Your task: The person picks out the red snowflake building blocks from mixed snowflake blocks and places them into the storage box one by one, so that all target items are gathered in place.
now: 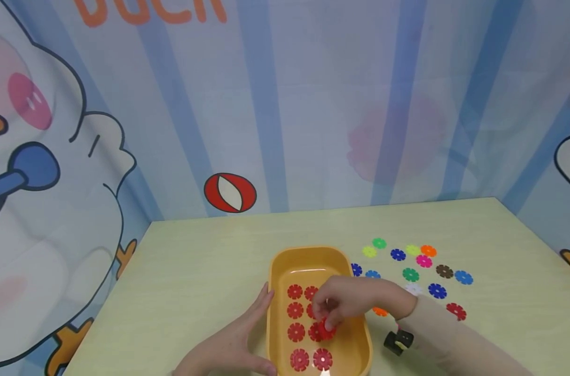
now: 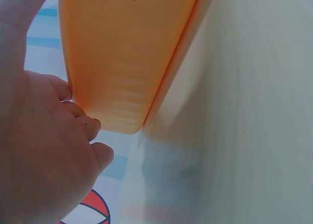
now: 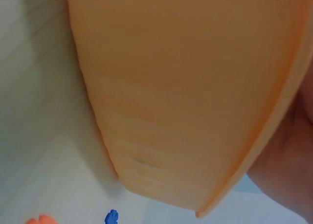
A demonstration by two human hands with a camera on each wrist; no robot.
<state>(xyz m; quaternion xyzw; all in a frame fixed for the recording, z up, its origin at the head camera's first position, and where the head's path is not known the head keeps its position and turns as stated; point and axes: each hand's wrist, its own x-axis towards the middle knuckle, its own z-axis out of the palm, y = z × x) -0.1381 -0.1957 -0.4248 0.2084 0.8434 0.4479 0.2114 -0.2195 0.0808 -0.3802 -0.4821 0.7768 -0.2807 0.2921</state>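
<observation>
A yellow plastic tray [image 1: 355, 360] stands on the table with red snowflake discs [image 1: 296, 332] laid in two columns on its floor. Over the right column, my right hand [image 1: 348, 297] pinches a red snowflake disc [image 1: 328, 332] between thumb and fingers, overlapping a disc below it. This hand hides part of that column. My left hand [image 1: 233, 339] rests against the tray's left side, fingers stretched along the rim and thumb near the front. The left wrist view shows its fingertips [image 2: 93, 128] at the outer wall. From the right wrist, mostly the tray's outer wall [image 3: 186, 97] shows.
Several loose snowflake discs in mixed colours lie right of the tray, among them a green disc [image 1: 410, 274], a brown disc [image 1: 444, 271] and a red disc [image 1: 456, 312]. A small black object [image 1: 398, 342] sits at the right wrist. A printed curtain [image 1: 313, 104] hangs behind the table.
</observation>
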